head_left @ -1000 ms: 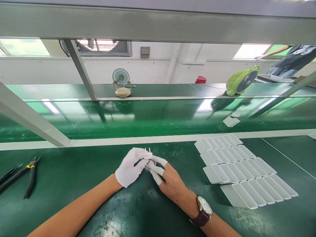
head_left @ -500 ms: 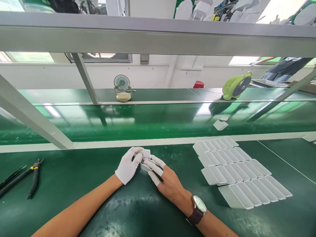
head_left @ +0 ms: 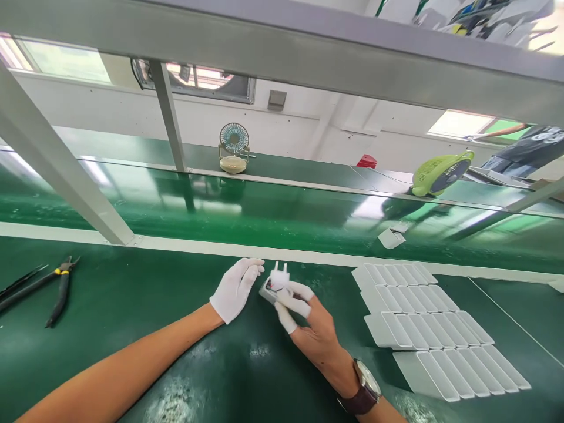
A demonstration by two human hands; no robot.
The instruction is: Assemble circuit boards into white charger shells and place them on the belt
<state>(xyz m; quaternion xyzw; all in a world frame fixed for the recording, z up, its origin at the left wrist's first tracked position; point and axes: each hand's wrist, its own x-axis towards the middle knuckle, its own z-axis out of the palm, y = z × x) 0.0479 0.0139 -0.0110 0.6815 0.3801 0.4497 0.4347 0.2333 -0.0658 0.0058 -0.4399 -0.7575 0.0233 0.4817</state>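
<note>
A small white two-pin charger (head_left: 279, 278) is held in my right hand (head_left: 311, 320), whose fingertips wear white finger cots. Its pins point up and away, and the plug piece sits over an open light-grey casing (head_left: 267, 291). A bit of red wire shows between the two parts. Just left of it, my white-gloved left hand (head_left: 235, 289) is apart from the charger. Its fingers are stretched out and slightly bent, with nothing in them. The far side of the casing is hidden by my right fingers.
Several rows of white plastic shells (head_left: 445, 329) lie to the right. Black-handled pliers (head_left: 61, 288) and a dark thin tool (head_left: 22, 279) are at the far left. Behind the white rail (head_left: 308, 257), a white box (head_left: 392, 238) sits on the green belt. Two fans stand farther back.
My left hand has let go of the charger. My right hand has drawn it a little to the right, and its two pins now show. The view has tilted.
</note>
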